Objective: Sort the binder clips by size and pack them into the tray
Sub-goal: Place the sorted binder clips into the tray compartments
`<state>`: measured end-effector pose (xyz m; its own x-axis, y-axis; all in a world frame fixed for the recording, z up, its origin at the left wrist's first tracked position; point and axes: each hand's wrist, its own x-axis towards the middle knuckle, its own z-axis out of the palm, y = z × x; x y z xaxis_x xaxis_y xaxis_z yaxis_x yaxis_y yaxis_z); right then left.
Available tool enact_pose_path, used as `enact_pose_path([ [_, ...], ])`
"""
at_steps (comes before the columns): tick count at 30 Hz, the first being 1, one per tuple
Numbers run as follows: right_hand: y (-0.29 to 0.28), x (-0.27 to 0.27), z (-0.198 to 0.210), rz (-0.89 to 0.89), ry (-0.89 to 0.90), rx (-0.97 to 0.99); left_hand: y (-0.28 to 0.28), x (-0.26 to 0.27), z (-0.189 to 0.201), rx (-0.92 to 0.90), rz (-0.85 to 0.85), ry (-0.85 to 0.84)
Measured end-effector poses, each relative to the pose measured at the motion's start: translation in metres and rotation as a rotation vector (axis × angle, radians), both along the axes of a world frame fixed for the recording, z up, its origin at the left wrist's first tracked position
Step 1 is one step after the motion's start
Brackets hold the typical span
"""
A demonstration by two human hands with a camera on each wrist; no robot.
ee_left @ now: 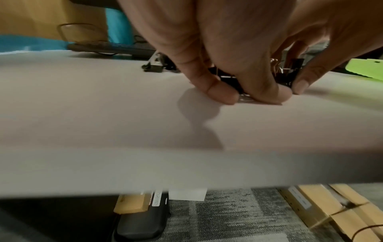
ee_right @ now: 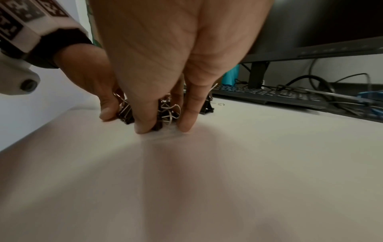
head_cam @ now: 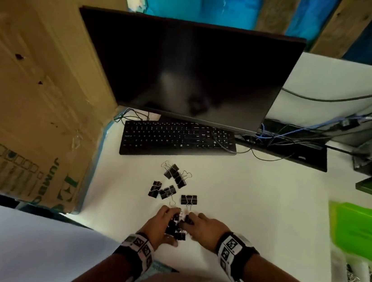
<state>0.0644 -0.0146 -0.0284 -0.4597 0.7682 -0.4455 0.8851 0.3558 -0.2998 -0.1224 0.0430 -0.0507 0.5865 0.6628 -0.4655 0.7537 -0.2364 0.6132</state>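
The left hand and the right hand meet low over the white table, both with fingers curled down around a small heap of black binder clips that lies between them. In the left wrist view the left hand's fingers press their tips to the table with clips caught between them; in the right wrist view the right hand's fingers stand on the table, gathered round clips with tangled wire handles. Each hand is closed around part of the heap; how many clips each holds cannot be told.

Far beyond the hands stands a dark monitor, and to the left of the left hand, off the table edge, a large cardboard box. Between the monitor and the hands lies a black keyboard, with a bundle of cables beyond the right hand. Well to the right of the right hand, at the table's edge, a green lid lies next to the clear tray, whose compartments already hold dark clips, though blur hides their sizes.

Just beyond the fingertips, on the keyboard side, loose clips lie scattered: one nearest the right hand's fingers, three close together beyond the left hand, and two touching each other nearest the keyboard.
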Motion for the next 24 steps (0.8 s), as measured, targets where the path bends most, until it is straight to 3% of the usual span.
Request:
enact_pose_path([
  [4, -0.009, 0.019, 0.008, -0.056, 0.006, 0.017, 0.001, 0.031, -0.002, -0.041, -0.121, -0.03],
  [15, -0.043, 0.074, 0.009, -0.321, 0.051, -0.019, -0.007, 0.092, -0.003, 0.099, -0.371, -0.004],
  [24, -0.057, 0.095, 0.0, -0.49, 0.072, -0.008, -0.022, 0.117, -0.002, 0.043, -0.364, -0.104],
])
